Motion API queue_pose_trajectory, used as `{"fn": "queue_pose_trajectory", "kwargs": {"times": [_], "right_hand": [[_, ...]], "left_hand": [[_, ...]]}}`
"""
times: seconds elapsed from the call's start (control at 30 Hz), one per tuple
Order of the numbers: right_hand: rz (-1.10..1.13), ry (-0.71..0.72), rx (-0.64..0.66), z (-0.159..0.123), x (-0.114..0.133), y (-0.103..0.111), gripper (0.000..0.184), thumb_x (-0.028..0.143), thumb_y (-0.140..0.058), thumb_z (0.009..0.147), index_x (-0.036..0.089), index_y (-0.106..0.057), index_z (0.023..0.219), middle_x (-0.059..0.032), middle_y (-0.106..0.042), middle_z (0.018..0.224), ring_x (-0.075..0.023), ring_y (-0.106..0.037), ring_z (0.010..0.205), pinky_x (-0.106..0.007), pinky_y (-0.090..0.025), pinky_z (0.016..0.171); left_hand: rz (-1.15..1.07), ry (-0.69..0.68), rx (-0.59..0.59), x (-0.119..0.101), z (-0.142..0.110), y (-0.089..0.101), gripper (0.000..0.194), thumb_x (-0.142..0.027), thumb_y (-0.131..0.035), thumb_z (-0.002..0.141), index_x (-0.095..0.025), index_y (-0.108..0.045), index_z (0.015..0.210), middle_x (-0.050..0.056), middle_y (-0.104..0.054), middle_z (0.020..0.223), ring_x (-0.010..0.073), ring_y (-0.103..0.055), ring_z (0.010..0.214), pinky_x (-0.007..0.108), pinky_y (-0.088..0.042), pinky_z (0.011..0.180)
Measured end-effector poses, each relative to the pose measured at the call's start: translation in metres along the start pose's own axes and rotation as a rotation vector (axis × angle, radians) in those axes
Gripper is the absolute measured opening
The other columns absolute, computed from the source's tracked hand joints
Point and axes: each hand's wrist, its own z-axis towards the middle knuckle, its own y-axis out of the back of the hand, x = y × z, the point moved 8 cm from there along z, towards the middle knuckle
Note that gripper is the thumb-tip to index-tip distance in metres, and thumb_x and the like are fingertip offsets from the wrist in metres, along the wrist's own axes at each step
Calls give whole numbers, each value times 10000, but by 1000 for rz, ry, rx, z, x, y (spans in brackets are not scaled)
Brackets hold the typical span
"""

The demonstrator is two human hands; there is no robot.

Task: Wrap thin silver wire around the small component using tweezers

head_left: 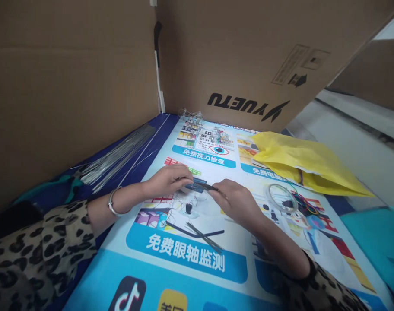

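My left hand (169,179) is closed in a pinch over the middle of the printed sheet; what lies between its fingertips is too small to make out. Fine looping wires (184,202) show just below it. My right hand (234,198) grips a slim dark tool (207,186), possibly tweezers, whose tip points left toward the left fingertips. Beneath both hands, several short dark wire pieces (205,237) lie on the sheet, beside a small black piece (188,208).
A bundle of long silver wires (119,157) lies at the left. Tangled wire (220,136) sits farther back. At the right are a yellow bag (300,160), a clear ring (271,194), coloured loops (309,206) and teal fabric (372,242). Cardboard walls (216,56) stand behind.
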Motion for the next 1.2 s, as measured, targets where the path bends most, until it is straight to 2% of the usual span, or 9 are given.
{"fn": "queue_pose_trajectory", "kwargs": {"times": [0.23, 0.53, 0.8, 1.2], "right_hand": [[45, 35, -94, -2, -1, 3, 321, 398, -381, 907, 197, -632, 903, -60, -632, 868, -160, -573, 832, -252, -419, 714], [-49, 78, -174, -10, 3, 18, 295, 380, -416, 896, 188, -640, 906, -67, -642, 838, -180, -576, 836, -284, -426, 721], [-68, 107, -165, -12, 10, 18, 247, 347, -453, 883, 188, -641, 895, -56, -645, 811, -166, -573, 817, -279, -421, 710], [-100, 109, -143, -13, 14, 18, 256, 348, -449, 885, 179, -640, 867, -66, -646, 800, -176, -565, 797, -285, -396, 708]], "left_hand": [[-31, 7, -57, 1, -2, 5, 153, -204, -491, 875, -136, -596, 788, 28, -610, 708, 100, -547, 687, 223, -445, 683], [-61, -30, -79, -3, -1, 5, 114, -162, -519, 857, -137, -602, 783, 31, -624, 701, 101, -557, 678, 227, -451, 671], [-144, 10, -64, 0, -2, 3, 114, -172, -528, 852, -142, -621, 792, 39, -646, 729, 105, -578, 704, 232, -467, 685], [21, 41, -131, -10, -3, 7, 140, -170, -534, 818, -136, -582, 691, 1, -598, 616, 77, -506, 569, 199, -407, 565]]}}
